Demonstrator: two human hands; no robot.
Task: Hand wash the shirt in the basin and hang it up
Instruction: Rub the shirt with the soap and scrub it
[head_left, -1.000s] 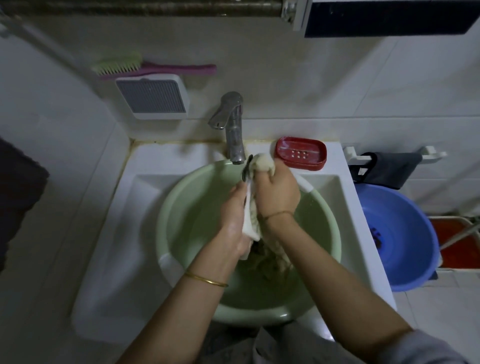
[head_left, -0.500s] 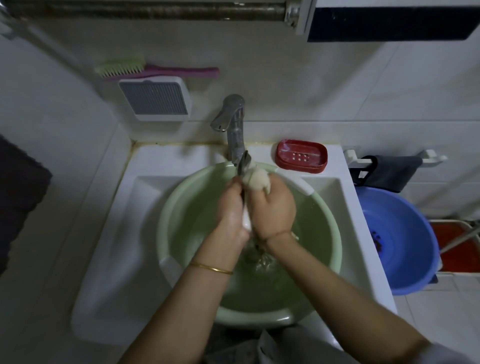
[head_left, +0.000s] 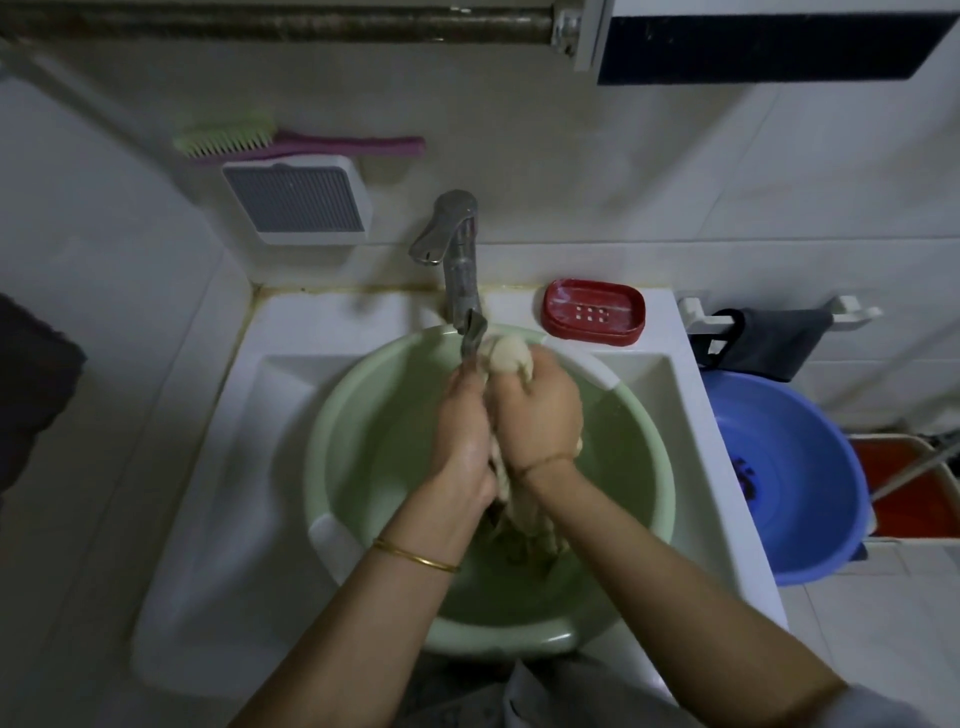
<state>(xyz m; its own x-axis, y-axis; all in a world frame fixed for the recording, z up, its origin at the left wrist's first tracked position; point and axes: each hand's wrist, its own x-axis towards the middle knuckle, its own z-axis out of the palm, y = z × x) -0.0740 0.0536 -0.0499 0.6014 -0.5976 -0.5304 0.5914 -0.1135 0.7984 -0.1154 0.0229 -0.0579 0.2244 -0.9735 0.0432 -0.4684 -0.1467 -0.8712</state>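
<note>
A pale green basin (head_left: 358, 415) holding water sits in the white sink (head_left: 218, 467). The wet cream shirt (head_left: 506, 356) is bunched between my two hands above the basin's middle, with a dark grey part sticking up near the tap. My left hand (head_left: 465, 431) and my right hand (head_left: 535, 410) press together, each gripping the cloth. The shirt's lower part (head_left: 524, 519) trails down into the water between my wrists.
A metal tap (head_left: 457, 260) rises just behind my hands. A red soap dish (head_left: 594, 312) lies on the sink's back right corner. A blue basin (head_left: 795, 483) stands to the right, under a dark cloth (head_left: 774, 340) on a rail. A brush (head_left: 291, 143) rests on a wall box.
My hands have come together on the shirt and slid along it in a rubbing motion; the left hand rose level with the right, and the bunched cloth end stays near the tap.
</note>
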